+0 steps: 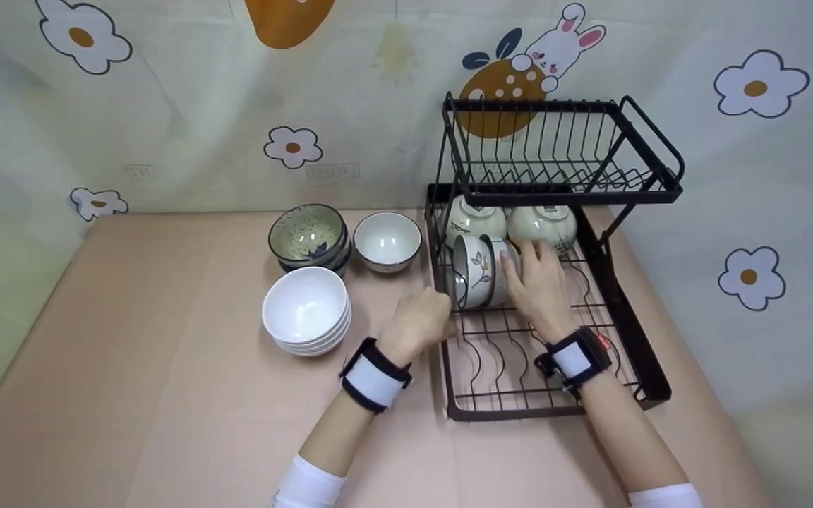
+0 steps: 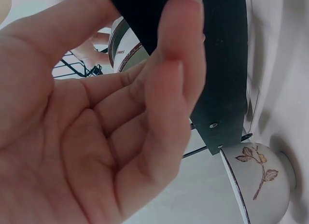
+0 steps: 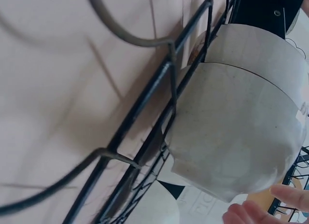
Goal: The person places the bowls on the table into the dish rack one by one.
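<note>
In the head view, my right hand holds the outer of two patterned bowls standing on edge in the black dish rack's lower tier. The other patterned bowl stands on its left. The right wrist view shows the pale outside of the bowl, with fingertips by its base. My left hand is at the rack's left side. In the left wrist view its fingers are loosely bent in front of the black side panel, with no bowl in them.
Two pale green bowls sit upside down at the rack's back, beneath the upper tier. Left of the rack stand a white bowl with a dark rim, stacked speckled bowls and stacked white bowls. A patterned curtain hangs behind.
</note>
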### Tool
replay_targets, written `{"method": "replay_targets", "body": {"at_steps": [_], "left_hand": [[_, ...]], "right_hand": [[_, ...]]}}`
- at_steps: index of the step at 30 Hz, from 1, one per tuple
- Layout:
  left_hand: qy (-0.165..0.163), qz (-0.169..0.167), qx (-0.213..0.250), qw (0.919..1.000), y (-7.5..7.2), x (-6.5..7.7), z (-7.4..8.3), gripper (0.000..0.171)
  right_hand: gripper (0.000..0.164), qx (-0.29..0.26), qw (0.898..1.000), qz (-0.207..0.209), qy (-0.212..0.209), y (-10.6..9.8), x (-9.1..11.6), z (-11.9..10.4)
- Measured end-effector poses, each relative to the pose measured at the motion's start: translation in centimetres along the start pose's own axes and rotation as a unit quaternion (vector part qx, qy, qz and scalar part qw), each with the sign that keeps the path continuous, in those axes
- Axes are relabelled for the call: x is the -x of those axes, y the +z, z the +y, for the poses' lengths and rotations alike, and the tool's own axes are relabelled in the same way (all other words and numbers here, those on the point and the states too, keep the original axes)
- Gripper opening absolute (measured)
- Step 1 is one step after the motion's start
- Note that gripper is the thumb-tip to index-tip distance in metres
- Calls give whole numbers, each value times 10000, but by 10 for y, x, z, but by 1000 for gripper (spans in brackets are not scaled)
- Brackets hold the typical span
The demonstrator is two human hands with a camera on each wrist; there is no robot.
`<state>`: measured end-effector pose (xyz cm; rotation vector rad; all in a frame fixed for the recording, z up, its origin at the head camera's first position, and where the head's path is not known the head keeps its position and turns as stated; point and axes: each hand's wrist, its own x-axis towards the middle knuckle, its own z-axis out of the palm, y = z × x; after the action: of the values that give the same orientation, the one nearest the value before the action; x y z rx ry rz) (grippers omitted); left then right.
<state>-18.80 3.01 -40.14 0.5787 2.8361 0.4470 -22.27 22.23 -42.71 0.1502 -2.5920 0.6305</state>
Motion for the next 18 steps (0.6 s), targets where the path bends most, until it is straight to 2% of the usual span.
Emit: {"method": "replay_targets", "body": {"at_steps": [7,10,13,14,16,18], "left_hand": [[42,104,-9,9999,-1,1,-2,20],[-28,74,145,9999,-1,0,-5,29],[-129,186,309,9993,-1,-1,-8,37],[-167,282,335,9989,-1,-2,-10,39],[-222,689,151,9973,0,-4,-12,38],[-276,1283,-151,9912,2,-7,-15,33]], "right_hand": [[26,-24,9951,857,-500,-6,3,-3],[22,-121,9923,1049,-647,-8,4,-4],[18,-204,9884,1221,-880,-10,5,-4],[17,-202,9869,1276,-964,-10,5,-4],[15,-153,9840,1387,-1109,-11,5,-4],[14,-80,9811,1484,-1237,-11,4,-3]]}}
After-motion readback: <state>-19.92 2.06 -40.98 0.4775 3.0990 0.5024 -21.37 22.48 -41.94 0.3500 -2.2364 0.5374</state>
